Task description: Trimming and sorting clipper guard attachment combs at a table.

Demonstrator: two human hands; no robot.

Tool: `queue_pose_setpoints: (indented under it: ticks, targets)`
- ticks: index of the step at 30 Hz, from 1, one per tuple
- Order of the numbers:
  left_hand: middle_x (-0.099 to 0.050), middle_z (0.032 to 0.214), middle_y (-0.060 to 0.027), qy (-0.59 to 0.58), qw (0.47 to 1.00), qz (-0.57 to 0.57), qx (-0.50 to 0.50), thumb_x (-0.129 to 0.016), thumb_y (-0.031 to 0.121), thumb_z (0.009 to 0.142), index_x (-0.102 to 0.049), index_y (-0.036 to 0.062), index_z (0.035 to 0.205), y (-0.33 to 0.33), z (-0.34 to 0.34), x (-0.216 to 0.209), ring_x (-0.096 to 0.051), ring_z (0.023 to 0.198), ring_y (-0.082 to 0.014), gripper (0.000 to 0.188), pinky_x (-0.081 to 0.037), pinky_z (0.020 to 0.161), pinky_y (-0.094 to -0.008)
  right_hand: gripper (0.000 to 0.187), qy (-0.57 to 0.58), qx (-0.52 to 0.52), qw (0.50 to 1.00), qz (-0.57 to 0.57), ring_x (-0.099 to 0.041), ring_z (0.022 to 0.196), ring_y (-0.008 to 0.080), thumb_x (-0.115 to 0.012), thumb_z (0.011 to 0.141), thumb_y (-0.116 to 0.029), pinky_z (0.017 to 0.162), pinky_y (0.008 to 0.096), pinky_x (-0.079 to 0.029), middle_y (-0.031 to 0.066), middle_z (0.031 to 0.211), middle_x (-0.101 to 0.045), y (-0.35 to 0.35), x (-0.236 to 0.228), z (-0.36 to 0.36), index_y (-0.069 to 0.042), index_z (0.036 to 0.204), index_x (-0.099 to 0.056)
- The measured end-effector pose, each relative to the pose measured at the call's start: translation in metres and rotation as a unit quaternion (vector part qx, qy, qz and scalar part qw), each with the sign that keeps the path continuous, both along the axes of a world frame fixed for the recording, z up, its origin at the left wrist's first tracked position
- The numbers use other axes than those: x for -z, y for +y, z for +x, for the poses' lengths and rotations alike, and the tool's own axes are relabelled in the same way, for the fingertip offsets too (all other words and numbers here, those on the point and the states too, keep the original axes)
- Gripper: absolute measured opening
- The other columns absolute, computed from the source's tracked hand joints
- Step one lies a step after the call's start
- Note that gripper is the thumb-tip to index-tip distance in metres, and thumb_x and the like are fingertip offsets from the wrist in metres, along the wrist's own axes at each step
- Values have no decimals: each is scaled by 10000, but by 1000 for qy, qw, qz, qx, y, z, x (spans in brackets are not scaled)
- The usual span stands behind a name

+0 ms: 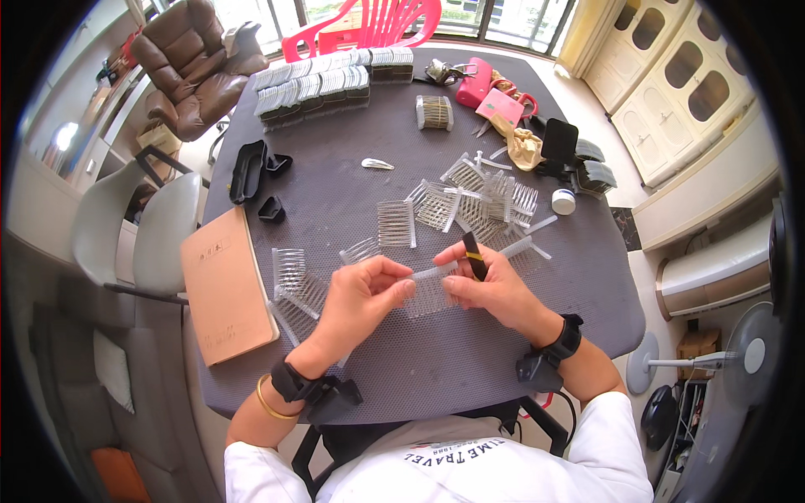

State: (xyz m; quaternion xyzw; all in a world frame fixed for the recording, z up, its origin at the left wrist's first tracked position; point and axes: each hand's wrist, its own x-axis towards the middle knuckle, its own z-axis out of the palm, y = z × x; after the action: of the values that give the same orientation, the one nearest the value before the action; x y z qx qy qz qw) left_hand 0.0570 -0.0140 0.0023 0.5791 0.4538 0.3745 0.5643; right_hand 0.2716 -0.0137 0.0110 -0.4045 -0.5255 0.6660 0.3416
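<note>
Fingers (pixel 401 292) of left hand (pixel 360 289) and right hand (pixel 501 289) (with black tool (pixel 475 261)) are closed on a comb (pixel 429 299): probably light, brittle, best held by its spine (pixel 433 273).

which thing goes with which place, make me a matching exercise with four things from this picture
Things
1. notebook
2. black-and-yellow tool
3. snap hair clip
4. clear hair comb

Places
A. upright in the right hand alone
B. near the middle of the table, beyond both hands
C. along the table's left edge
D. between the fingertips of the right hand and the left hand

Right pairs: 1-C, 2-A, 3-B, 4-D
</note>
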Motion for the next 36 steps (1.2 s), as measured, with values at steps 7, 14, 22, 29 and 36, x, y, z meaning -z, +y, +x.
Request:
queue_pose_setpoints:
  ticks: [7,14,22,29,36]
  targets:
    - [-653,759,-51,-49,996,-62,45,-595,126,881,-649,-14,997,6,-11,1,-584,634,-51,190,-451,545,-155,275,2,-27,998,-65,-523,562,38,-544,909,-187,502,158,-412,42,734,-630,7,0,7,-4,1113,-525]
    - [-645,751,-24,-41,996,-63,37,-526,110,892,-628,-19,1069,5,-10,0,-562,617,-25,242,-432,527,-147,265,1,-39,996,-77,-502,561,21,-517,907,-141,489,148,-387,30,705,-612,5,-2,5,-5,1135,-516]
    - [-644,757,-24,-31,995,-85,29,-501,80,884,-555,-9,1194,3,-6,-4,-562,622,-19,326,-452,564,-148,257,-21,-40,999,3,-502,574,31,-512,896,-110,520,171,-409,29,699,-597,2,1,6,-5,1130,-502]
    - [-650,762,-48,-28,996,-77,39,-481,56,873,-554,-30,1164,4,-7,-2,-594,655,-50,312,-486,600,-177,256,-42,-44,998,10,-506,582,34,-506,892,-100,530,178,-416,28,701,-593,2,0,5,-2,1128,-498]
    - [-662,799,-46,22,997,-41,55,-463,62,902,-600,-4,1116,3,-6,-1,-613,685,-55,262,-486,604,-169,259,-65,-51,995,50,-512,588,34,-515,888,-108,539,177,-419,23,692,-594,1,-4,5,-1,1124,-500]
